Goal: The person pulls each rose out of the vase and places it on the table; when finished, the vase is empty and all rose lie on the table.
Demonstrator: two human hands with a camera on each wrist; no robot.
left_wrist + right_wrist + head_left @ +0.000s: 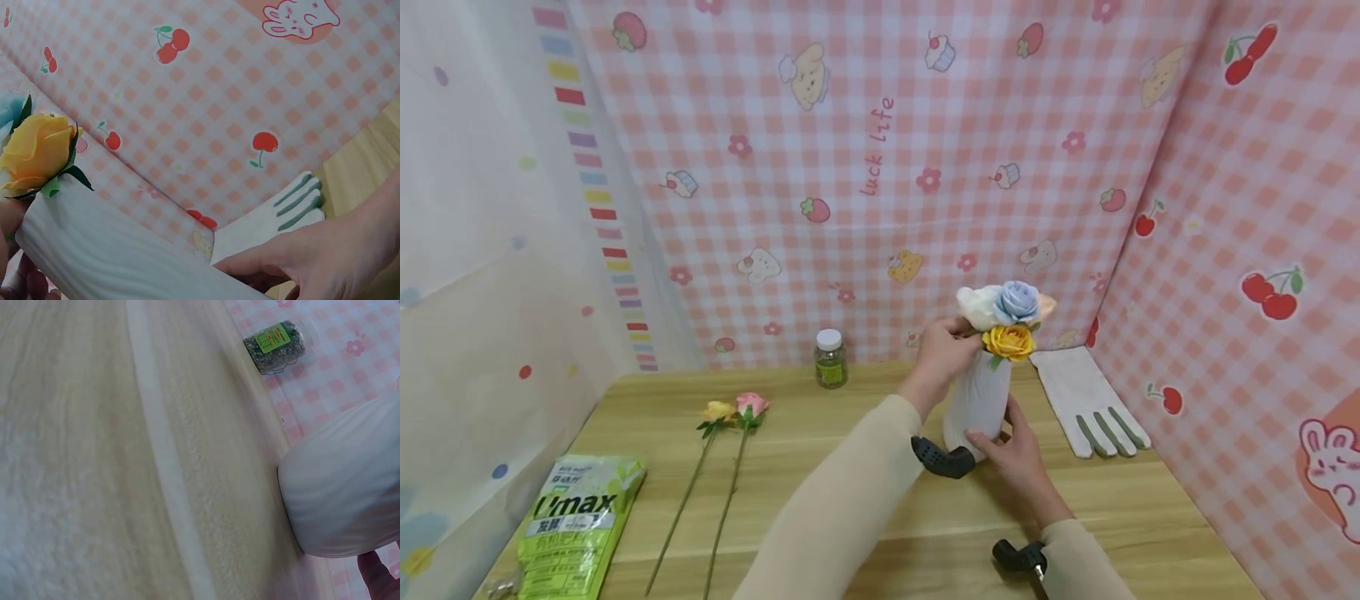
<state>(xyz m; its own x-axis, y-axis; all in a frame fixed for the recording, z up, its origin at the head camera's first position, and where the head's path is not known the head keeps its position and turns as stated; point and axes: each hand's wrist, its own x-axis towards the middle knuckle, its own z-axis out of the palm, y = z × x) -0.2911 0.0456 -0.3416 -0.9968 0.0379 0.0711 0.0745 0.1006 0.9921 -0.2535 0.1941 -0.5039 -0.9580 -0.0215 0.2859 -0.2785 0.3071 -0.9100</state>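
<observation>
A white vase (976, 400) with a wavy surface stands on the table, slightly tilted in the head view. From its mouth rise a yellow rose (1009, 342), a light blue rose (1017, 302), a white flower (978, 307) and a peach one partly hidden behind. My left hand (943, 358) is at the rim, fingers curled around a stem just under the blooms; I cannot tell which flower it belongs to. Low on the vase, my right hand (1018, 454) grips its side, thumb in front and fingers behind. The vase's base shows in the right wrist view.
Two roses, one yellow (718, 411) and one pink (751, 406), lie on the table at left. Nearby is a green fertilizer bag (576, 525). A white-capped jar (831, 360) stands by the back curtain. White gloves (1086, 400) lie right of the vase, beside the side curtain.
</observation>
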